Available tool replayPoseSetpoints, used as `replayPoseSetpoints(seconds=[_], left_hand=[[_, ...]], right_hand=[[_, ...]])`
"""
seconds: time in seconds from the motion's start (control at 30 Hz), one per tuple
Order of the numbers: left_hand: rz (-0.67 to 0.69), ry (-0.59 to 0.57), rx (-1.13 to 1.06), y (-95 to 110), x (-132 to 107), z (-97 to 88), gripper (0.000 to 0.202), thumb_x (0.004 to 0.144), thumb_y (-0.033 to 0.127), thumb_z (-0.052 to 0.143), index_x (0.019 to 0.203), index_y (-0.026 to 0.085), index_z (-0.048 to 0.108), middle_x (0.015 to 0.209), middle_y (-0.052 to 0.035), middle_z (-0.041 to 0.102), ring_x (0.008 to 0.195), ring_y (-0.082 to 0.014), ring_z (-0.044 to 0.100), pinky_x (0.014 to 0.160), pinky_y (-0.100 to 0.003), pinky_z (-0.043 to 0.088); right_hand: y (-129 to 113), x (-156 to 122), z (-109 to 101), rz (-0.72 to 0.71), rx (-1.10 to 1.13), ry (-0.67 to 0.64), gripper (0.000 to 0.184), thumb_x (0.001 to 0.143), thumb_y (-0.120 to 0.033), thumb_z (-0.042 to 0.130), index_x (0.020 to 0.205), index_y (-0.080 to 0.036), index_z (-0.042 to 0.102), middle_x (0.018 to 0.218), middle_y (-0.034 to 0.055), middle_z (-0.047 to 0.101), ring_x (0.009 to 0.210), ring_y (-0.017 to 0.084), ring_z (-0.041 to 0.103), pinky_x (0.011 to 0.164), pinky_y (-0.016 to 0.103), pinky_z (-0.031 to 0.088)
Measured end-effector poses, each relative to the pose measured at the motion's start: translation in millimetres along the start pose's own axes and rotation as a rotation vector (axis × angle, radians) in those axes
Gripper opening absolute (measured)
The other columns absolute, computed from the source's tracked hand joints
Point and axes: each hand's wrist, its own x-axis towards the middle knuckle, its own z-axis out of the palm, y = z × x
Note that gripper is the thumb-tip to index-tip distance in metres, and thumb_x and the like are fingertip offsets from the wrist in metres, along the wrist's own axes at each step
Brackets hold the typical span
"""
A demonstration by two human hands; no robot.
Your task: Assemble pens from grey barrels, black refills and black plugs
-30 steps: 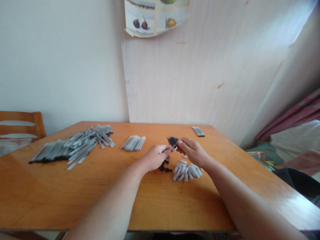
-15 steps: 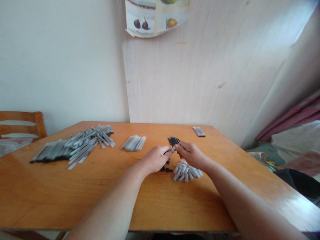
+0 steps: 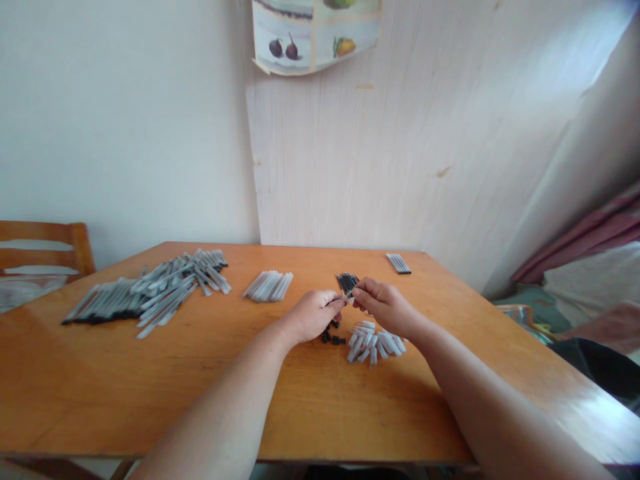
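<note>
My left hand (image 3: 316,315) and my right hand (image 3: 381,301) meet above the middle of the table, fingers pinched. Between their fingertips is a small slim pen part (image 3: 349,294), mostly covered by the fingers. Just beyond the hands lies a bundle of thin black rods (image 3: 346,281). Below my left hand are several small black plugs (image 3: 338,341). Near my right wrist sits a heap of short translucent sleeves (image 3: 374,345).
A row of translucent tubes (image 3: 270,286) lies left of centre on the wooden table (image 3: 210,393). Further left is a large pile of black-ended clear pens (image 3: 165,283). A small row of similar pens (image 3: 399,263) is at the back right. A wooden chair (image 3: 45,257) stands at left.
My hands stay together in nearly the same place. The fingers of my right hand have shifted slightly right and up; the piles have not changed.
</note>
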Motion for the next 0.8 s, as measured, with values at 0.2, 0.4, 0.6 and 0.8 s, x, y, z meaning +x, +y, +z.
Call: replayPoseSetpoints(seconds=[0.2, 0.4, 0.6, 0.8], left_hand=[[0.02, 0.003, 0.039, -1.1, -1.0, 1.7, 0.043, 0.09, 0.048, 0.039, 0.081, 0.016, 0.065, 0.073, -0.0028, 0.064, 0.066, -0.014, 0.056, 0.059, -0.024, 0.039], [0.089, 0.084, 0.161, -4.2, 0.2, 4.3, 0.036, 0.09, 0.044, 0.041, 0.088, 0.018, 0.066, 0.075, -0.0027, 0.066, 0.071, -0.0156, 0.059, 0.062, -0.024, 0.039], [0.069, 0.06, 0.135, -1.6, -0.3, 4.7, 0.043, 0.091, 0.049, 0.035, 0.09, 0.018, 0.065, 0.076, -0.0036, 0.066, 0.07, -0.0159, 0.059, 0.064, -0.025, 0.041], [-0.079, 0.001, -0.036, -5.1, 1.0, 1.5, 0.043, 0.09, 0.051, 0.036, 0.09, 0.016, 0.062, 0.075, -0.003, 0.066, 0.064, -0.0142, 0.056, 0.061, -0.025, 0.041]], right_hand=[[-2.8, 0.2, 1.9, -0.02, -0.084, -0.008, 0.029, 0.093, -0.04, 0.043, 0.077, -0.019, 0.054, 0.069, 0.0007, 0.059, 0.064, 0.012, 0.053, 0.059, 0.024, 0.039], [-6.5, 0.6, 3.0, -0.012, -0.128, 0.0, 0.028, 0.092, -0.039, 0.041, 0.073, -0.02, 0.049, 0.065, -0.0004, 0.056, 0.061, 0.012, 0.05, 0.056, 0.024, 0.035], [-5.2, 1.9, 0.5, -0.019, -0.147, 0.084, 0.026, 0.091, -0.037, 0.043, 0.074, -0.019, 0.052, 0.066, -0.0005, 0.056, 0.062, 0.012, 0.05, 0.058, 0.024, 0.036], [5.0, 5.2, -5.7, 0.052, -0.1, 0.207, 0.031, 0.091, -0.042, 0.043, 0.073, -0.019, 0.054, 0.064, -0.0002, 0.056, 0.06, 0.012, 0.049, 0.057, 0.025, 0.037]])
